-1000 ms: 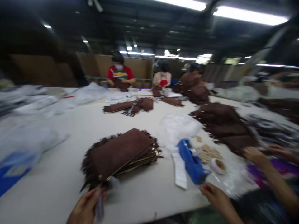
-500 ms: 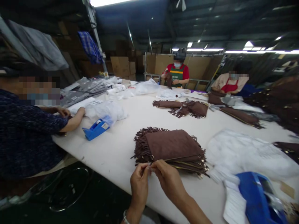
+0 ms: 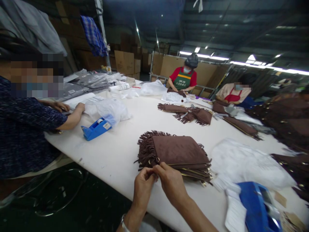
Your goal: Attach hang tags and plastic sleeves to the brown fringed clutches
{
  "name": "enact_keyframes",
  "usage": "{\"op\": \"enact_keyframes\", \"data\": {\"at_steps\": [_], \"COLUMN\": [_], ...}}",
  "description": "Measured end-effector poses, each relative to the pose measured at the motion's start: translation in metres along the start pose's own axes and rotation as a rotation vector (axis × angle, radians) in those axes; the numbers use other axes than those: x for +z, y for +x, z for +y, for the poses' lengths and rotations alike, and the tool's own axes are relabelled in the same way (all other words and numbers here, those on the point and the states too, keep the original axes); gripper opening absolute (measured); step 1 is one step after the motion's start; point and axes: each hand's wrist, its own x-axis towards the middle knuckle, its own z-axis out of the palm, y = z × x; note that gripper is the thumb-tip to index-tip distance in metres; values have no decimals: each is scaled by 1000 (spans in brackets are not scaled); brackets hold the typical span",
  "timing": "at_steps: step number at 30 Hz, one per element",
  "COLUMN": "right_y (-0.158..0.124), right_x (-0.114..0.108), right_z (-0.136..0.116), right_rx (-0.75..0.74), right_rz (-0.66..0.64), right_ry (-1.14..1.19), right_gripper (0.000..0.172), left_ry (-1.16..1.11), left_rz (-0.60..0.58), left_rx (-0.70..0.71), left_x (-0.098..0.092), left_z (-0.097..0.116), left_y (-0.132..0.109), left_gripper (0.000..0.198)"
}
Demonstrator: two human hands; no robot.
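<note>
A stack of brown fringed pouches (image 3: 178, 149) lies on the white table, with fringe at its left and gold zippers along the near side. At its near left corner, by a small gold ring (image 3: 157, 159), both hands meet with pinched fingertips. My left hand (image 3: 144, 183) is closed, thumb against forefinger, a bracelet on its wrist. Touching it from the right is my right hand (image 3: 171, 182), also closed, its fingers bent downward. Whatever is between the fingertips is too small and covered to make out.
Blue tape dispensers stand at left (image 3: 96, 128) and lower right (image 3: 258, 206). Clear plastic bags (image 3: 248, 161) lie right of the stack. More brown pouches (image 3: 190, 114) lie beyond. A person in dark blue (image 3: 26, 129) works at left; two more people sit across the table (image 3: 145, 116).
The view has shifted slightly. My hands remain together at the stack's corner, fingertips now closer to the ring. The person in the green apron has lowered a brown piece to the table.
</note>
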Motion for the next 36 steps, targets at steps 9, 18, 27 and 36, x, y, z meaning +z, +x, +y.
{"op": "enact_keyframes", "data": {"at_steps": [9,18,27,36], "right_y": [2,3,-41,-27], "right_x": [5,6,32,44], "right_z": [-3,0,-4,-15], "right_rx": [-13,30,322,642], "right_rz": [60,112,297,321], "right_ry": [-110,68,398,835], "right_gripper": [21,21,22,31], "left_ry": [-65,-176,-72,97], "left_rz": [-53,-43,85,137], "left_rx": [-61,-149,-89,7], "left_x": [-3,-2,8,6], "left_z": [9,14,7,-8], "left_y": [1,2,-3,-4], "left_gripper": [17,31,30,28]}}
